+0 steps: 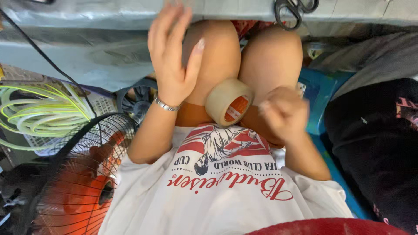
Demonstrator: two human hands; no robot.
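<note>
A roll of tan packing tape with an orange-and-white core lies in my lap, wedged between my bare thighs. My left hand, a silver bracelet on its wrist, is raised above my left knee with fingers spread and nothing in it. Its fingertips reach the edge of a grey table. My right hand is blurred and curled into a fist just right of the roll, over my right thigh. I cannot make out anything inside the fist.
Black-handled scissors lie on the table edge above my right knee. An orange fan with a black wire guard stands at lower left, with coiled green cord on a white basket behind it. A blue seat and dark cloth are on the right.
</note>
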